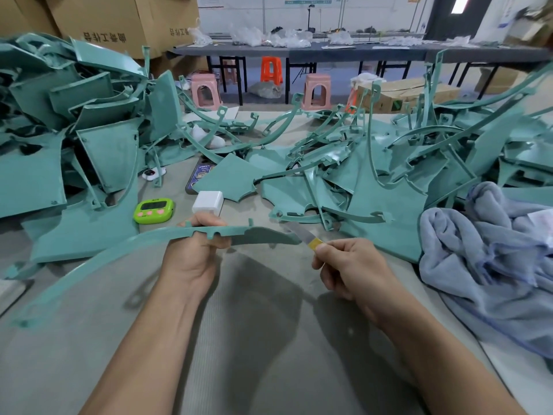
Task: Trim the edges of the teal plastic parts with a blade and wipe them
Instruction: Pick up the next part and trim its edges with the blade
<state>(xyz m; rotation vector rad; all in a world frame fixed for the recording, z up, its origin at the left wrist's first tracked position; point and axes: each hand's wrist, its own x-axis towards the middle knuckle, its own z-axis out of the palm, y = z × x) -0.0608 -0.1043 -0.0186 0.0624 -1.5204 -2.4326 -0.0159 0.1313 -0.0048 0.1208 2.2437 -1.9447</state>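
A long curved teal plastic part (119,253) is held above the grey table, arcing from lower left up to its pointed right end. My left hand (194,253) grips it near the middle, fingers curled round the edge. My right hand (344,265) pinches a thin metal blade (302,233) with a yellow wrap at its base. The blade's flat lies against the part's right tip. Piles of teal plastic parts (359,181) cover the table beyond my hands. A blue-grey cloth (493,250) lies crumpled at the right.
A green timer (154,211), a white charger block (208,202) and a phone (199,175) lie just past my left hand. A tall heap of teal panels (74,130) fills the left. Stools, cardboard boxes and a long table stand behind.
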